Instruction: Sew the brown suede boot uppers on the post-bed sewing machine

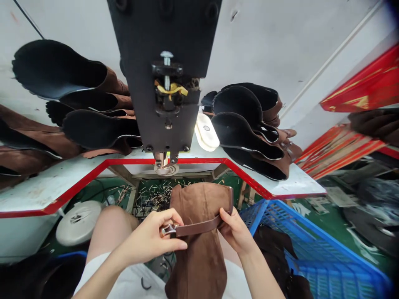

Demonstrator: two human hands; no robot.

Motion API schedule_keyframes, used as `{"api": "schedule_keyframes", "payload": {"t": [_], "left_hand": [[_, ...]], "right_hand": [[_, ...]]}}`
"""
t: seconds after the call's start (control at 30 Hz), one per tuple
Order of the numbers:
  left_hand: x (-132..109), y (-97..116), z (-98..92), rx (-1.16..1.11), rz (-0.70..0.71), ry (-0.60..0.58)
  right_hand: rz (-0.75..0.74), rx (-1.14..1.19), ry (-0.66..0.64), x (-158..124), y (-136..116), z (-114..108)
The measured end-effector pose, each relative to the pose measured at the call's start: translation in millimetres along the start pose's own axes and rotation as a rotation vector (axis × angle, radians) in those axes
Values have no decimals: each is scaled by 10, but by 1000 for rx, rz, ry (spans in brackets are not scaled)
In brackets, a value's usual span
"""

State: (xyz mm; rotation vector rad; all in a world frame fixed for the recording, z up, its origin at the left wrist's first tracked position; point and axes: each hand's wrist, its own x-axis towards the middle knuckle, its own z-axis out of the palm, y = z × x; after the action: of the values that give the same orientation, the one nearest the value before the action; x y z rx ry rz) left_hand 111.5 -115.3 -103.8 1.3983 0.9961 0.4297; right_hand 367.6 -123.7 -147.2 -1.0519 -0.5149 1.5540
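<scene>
A brown boot upper lies across my lap, its wide top edge toward the machine. Across its shaft runs a brown strap with a metal buckle at the left end. My left hand grips the buckle between thumb and fingers. At the other side, my right hand pinches the strap against the boot's right edge, thumb on top; its fingers are partly hidden behind the boot. Ahead of both hands stands a black sewing machine, with its presser foot above the gap in the bench.
Boot uppers with black soft linings are piled on the white, red-edged bench at left, and more at right. A blue plastic basket with dark pieces stands at my right. Scraps litter the green floor. A white round stool is at left.
</scene>
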Motion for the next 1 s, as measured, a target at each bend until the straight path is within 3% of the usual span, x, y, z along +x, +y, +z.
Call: {"api": "schedule_keyframes", "payload": {"t": [0.13, 0.23, 0.33, 0.67, 0.87, 1.0], "left_hand": [[-26, 110, 18, 38, 44, -43], [-43, 126, 28, 56, 102, 22], [-49, 122, 36, 57, 62, 70], [-5, 162, -9, 37, 49, -63], [56, 72, 63, 61, 35, 11], [69, 35, 138, 120, 100, -42]], "right_hand": [[5, 2, -17, 27, -58, -15], [19, 8, -33, 50, -102, -26], [8, 22, -42, 77, -130, -36], [-10, 38, -8, 168, -121, 22], [-31, 59, 50, 142, -74, 120], [-86, 81, 95, 166, -73, 170]]}}
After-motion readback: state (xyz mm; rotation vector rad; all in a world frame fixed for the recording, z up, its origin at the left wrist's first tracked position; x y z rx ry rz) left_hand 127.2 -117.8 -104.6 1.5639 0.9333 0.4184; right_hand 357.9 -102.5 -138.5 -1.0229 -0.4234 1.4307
